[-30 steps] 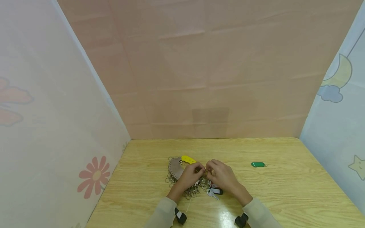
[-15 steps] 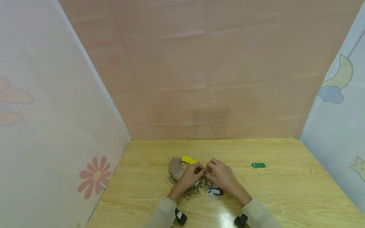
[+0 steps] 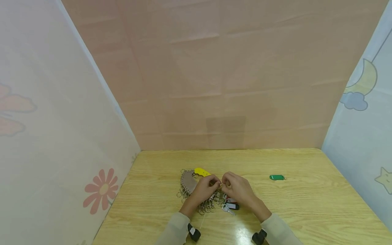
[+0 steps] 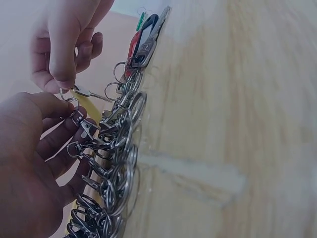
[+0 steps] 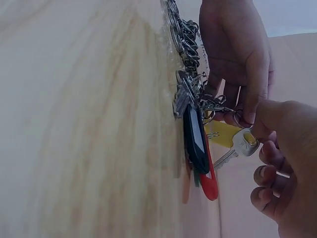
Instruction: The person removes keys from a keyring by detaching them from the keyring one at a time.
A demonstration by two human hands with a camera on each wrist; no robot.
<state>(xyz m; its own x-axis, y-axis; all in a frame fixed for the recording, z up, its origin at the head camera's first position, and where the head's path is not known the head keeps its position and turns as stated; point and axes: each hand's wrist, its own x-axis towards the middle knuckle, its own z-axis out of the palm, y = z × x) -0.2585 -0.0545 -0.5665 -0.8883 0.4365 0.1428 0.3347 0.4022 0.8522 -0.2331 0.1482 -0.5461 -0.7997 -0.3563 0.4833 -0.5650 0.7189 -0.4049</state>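
Note:
My left hand [image 3: 203,188] pinches a small split key ring [image 4: 72,105] that hangs from a swivel clasp [image 4: 88,128]. Facing it, my right hand [image 3: 241,189] pinches a silver key [image 5: 244,144] by its head, right beside that ring. Whether the key is threaded on the ring cannot be made out. Below the hands lies a grey toothed plate [image 3: 189,181] with many clasps and rings along its edge. A yellow handle [image 3: 202,171] sticks out behind the left hand. A black key tag [image 5: 194,141] and a red key tag [image 5: 210,187] lie beneath the right hand.
A green key tag [image 3: 277,177] lies off to the right on the wooden table [image 3: 306,204]. Another key [image 3: 228,209] rests by the black tag. Cloth-covered walls stand at the back and both sides.
Both hands stay almost in place, fingertips together. The right hand's fingertips have shifted very slightly to the right. The tags and plate have not moved.

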